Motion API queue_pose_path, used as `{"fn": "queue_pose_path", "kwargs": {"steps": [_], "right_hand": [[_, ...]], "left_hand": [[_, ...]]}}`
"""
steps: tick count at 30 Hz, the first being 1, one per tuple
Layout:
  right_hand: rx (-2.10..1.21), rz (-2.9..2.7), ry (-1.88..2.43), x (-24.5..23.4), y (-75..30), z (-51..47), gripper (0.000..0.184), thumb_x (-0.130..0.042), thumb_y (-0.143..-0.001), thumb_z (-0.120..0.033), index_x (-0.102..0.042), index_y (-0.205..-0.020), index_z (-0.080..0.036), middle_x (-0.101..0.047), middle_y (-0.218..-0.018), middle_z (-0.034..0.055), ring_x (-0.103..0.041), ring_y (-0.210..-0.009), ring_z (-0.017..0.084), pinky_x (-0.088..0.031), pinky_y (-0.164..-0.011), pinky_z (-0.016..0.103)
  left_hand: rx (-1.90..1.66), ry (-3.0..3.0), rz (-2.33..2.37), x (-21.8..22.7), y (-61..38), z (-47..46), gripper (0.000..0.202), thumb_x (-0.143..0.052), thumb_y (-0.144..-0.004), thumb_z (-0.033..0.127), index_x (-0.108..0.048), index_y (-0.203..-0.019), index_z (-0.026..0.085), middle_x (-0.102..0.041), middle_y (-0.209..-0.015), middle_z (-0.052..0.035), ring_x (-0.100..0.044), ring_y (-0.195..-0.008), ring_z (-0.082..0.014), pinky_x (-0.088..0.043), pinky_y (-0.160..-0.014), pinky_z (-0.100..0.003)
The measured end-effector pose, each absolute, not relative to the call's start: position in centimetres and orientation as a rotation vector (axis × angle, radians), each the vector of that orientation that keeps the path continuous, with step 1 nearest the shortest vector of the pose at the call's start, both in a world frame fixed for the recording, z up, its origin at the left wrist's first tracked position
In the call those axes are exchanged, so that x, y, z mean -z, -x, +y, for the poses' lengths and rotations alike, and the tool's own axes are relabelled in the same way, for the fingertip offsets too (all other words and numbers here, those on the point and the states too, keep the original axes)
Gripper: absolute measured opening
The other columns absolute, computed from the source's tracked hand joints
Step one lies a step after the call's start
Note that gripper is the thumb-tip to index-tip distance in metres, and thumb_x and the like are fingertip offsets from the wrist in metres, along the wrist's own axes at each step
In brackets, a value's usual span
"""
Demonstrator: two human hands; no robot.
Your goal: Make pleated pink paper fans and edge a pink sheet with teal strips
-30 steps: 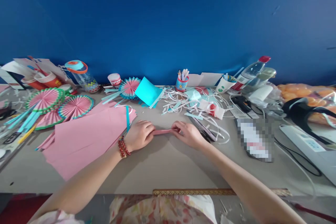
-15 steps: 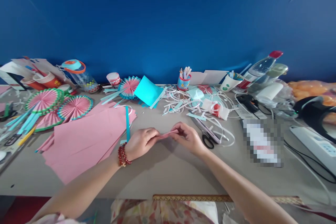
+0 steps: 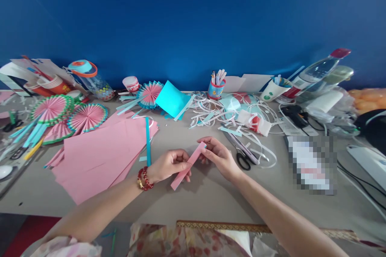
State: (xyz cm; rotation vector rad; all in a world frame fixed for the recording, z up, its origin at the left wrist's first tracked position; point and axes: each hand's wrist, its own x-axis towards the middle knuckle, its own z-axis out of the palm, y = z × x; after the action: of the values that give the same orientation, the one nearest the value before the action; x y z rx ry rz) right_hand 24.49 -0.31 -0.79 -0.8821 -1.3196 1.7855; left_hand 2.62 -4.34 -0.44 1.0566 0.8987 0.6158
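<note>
A narrow folded strip of pink paper (image 3: 186, 170) with a bit of blue at its ends is held in the air over the desk, slanting from lower left to upper right. My left hand (image 3: 169, 165), with a red bead bracelet (image 3: 144, 178) at the wrist, pinches its middle between thumb and fingers. My right hand (image 3: 218, 156) grips the upper end, thumb on top. Left of my hands lie pink paper sheets (image 3: 102, 150) in a loose pile, a blue paper strip (image 3: 148, 140) across their edge. Black-handled scissors (image 3: 243, 161) lie just right of my right hand.
Pleated pink paper fans (image 3: 87, 118) lie at the left. A bright blue paper square (image 3: 172, 99) and tangled white paper strips (image 3: 208, 112) are at the back, near a pen cup (image 3: 216, 89). A plastic bottle (image 3: 316, 73) and a white power strip (image 3: 362, 164) stand at the right.
The pink strip, held edge-on and nearly level before, is now turned to show its flat face and tilted. My left hand's grip has shifted from its end to its middle. The view has turned slightly.
</note>
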Motion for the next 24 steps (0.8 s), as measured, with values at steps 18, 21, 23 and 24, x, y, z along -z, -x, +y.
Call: {"fn": "queue_pose_path", "kwargs": {"steps": [18,21,23,24], "right_hand": [[-1.63,-1.584,0.759,0.9,-24.4,-1.8,0.031,-0.068,-0.089,-0.039,-0.059,-0.112,-0.02,-0.063,-0.09,0.0034,-0.061,-0.077,0.013,-0.05,-0.066,0.025],[-1.6,-1.631,0.69,0.7,-24.7,-1.8,0.029,-0.069,-0.088,-0.034,-0.061,-0.113,-0.021,-0.063,-0.094,0.0036,-0.061,-0.079,0.013,-0.052,-0.07,0.025],[-1.57,-1.68,0.654,0.6,-24.8,-1.7,0.026,-0.069,-0.089,-0.033,-0.062,-0.111,-0.021,-0.064,-0.096,0.0043,-0.062,-0.08,0.013,-0.053,-0.071,0.026],[-1.561,-1.706,0.64,0.5,-24.9,-1.7,0.024,-0.068,-0.09,-0.033,-0.062,-0.11,-0.02,-0.065,-0.097,0.005,-0.063,-0.079,0.013,-0.054,-0.072,0.027]], "left_hand": [[-0.68,-1.231,0.888,-0.2,-3.3,-5.3,0.033,-0.053,-0.096,0.046,-0.057,-0.089,0.014,-0.066,-0.072,-0.0041,-0.063,-0.057,-0.0111,-0.049,-0.055,-0.021],[-0.647,-1.187,0.843,-0.3,-3.1,-5.4,0.033,-0.054,-0.095,0.047,-0.057,-0.091,0.014,-0.062,-0.071,-0.0016,-0.06,-0.052,-0.0097,-0.05,-0.051,-0.02],[-0.592,-1.111,0.779,-0.4,-3.0,-5.3,0.034,-0.053,-0.094,0.049,-0.056,-0.095,0.015,-0.061,-0.072,-0.001,-0.059,-0.048,-0.009,-0.05,-0.046,-0.02],[-0.561,-1.069,0.739,-0.4,-3.0,-5.3,0.035,-0.052,-0.095,0.05,-0.056,-0.099,0.015,-0.061,-0.073,-0.0011,-0.058,-0.047,-0.0088,-0.05,-0.044,-0.019]]}}
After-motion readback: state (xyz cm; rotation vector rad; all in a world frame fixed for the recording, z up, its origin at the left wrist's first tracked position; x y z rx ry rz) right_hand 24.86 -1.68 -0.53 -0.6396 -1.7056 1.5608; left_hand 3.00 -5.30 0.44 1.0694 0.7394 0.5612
